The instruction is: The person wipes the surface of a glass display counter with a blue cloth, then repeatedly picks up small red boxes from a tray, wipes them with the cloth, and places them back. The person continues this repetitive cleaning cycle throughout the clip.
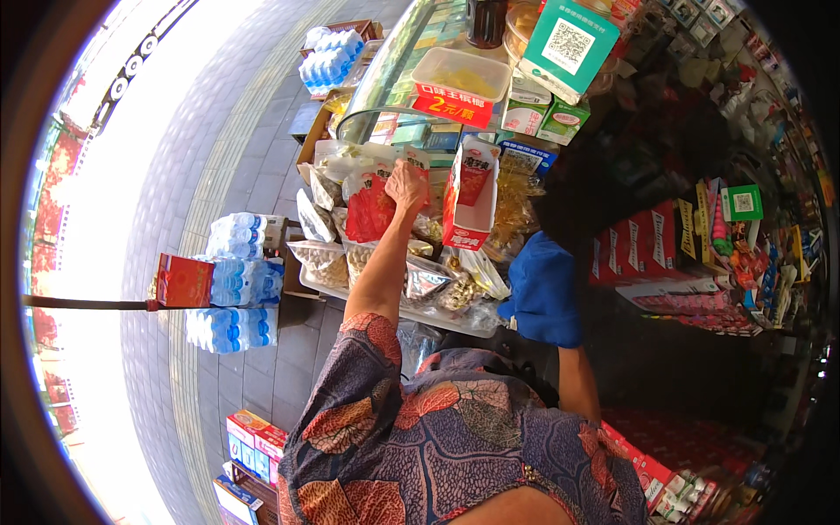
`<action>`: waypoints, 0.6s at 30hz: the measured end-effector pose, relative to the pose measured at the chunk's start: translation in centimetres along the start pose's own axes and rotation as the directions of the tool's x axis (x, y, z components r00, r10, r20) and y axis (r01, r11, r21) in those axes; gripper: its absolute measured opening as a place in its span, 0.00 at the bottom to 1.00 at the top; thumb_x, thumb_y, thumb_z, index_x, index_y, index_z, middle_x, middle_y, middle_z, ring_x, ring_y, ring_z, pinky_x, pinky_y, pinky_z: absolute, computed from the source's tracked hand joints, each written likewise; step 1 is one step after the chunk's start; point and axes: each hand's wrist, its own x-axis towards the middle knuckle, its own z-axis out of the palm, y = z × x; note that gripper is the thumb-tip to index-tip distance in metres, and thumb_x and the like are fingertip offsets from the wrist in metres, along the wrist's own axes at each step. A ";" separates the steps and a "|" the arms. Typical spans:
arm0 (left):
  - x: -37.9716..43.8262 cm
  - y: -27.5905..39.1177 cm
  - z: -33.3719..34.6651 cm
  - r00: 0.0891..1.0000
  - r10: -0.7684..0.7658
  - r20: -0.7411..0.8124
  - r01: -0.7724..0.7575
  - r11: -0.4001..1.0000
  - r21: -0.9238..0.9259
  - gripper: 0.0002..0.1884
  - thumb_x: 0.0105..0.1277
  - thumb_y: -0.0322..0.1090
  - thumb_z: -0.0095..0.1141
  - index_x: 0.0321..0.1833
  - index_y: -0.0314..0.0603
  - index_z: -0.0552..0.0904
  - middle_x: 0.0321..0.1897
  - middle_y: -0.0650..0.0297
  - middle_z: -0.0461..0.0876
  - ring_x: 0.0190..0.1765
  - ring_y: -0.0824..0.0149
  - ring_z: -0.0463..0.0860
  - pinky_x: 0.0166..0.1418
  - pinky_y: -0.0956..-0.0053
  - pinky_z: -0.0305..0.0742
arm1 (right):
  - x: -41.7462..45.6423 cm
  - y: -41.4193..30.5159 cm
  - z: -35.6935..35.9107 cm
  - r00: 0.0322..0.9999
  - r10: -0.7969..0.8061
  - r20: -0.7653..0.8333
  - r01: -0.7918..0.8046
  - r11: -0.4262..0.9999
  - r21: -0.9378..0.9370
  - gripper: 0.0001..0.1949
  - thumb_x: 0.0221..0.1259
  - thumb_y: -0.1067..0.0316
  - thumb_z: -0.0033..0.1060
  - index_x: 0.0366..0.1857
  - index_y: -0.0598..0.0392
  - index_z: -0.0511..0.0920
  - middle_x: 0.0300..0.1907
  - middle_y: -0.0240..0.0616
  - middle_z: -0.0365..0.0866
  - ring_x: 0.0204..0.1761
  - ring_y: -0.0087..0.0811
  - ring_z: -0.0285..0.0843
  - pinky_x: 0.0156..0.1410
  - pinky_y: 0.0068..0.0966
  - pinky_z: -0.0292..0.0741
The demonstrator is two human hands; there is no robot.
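My left hand is closed at the top of a red and white snack packet. More red snack packets stand upright in a row beside it, among clear bags. Just right of that hand an open red and white display box leans back, its white inside showing. On my right side a bunched blue cloth covers the end of my right forearm. My right hand is hidden by this cloth, so its fingers cannot be made out.
A white tray holds several bags of dried goods. Beyond it stands a glass display case with a plastic tub on top. Wrapped water bottles are stacked at left. Beer cartons stand at right.
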 end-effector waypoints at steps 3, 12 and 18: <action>0.6 -2.9 -0.1 0.991 -0.051 -0.127 0.034 0.991 -0.133 0.15 0.52 0.36 0.61 0.39 0.34 0.79 0.31 0.48 0.84 0.35 0.49 0.83 0.41 0.58 0.77 | -2.1 -0.2 -0.4 0.999 0.046 -0.001 -0.045 0.994 0.102 0.14 0.37 0.64 0.67 0.29 0.53 0.75 0.35 0.42 0.73 0.41 0.43 0.72 0.50 0.37 0.67; -11.9 5.1 -16.0 0.939 0.257 0.229 0.110 0.405 -0.907 0.21 0.63 0.29 0.57 0.59 0.34 0.72 0.37 0.64 0.83 0.36 0.75 0.80 0.39 0.80 0.76 | -7.8 -3.7 -3.8 0.979 0.123 -0.165 -0.084 0.971 0.223 0.18 0.36 0.63 0.69 0.33 0.55 0.74 0.39 0.43 0.72 0.44 0.45 0.70 0.55 0.39 0.65; -24.1 11.5 -13.2 0.691 0.497 0.525 0.253 0.514 -0.819 0.38 0.59 0.20 0.52 0.74 0.40 0.56 0.51 0.58 0.78 0.38 0.74 0.76 0.38 0.80 0.75 | -7.1 -8.5 -8.6 0.939 -0.180 -0.294 0.197 0.980 0.031 0.21 0.35 0.62 0.70 0.36 0.57 0.73 0.41 0.44 0.71 0.47 0.46 0.69 0.58 0.40 0.64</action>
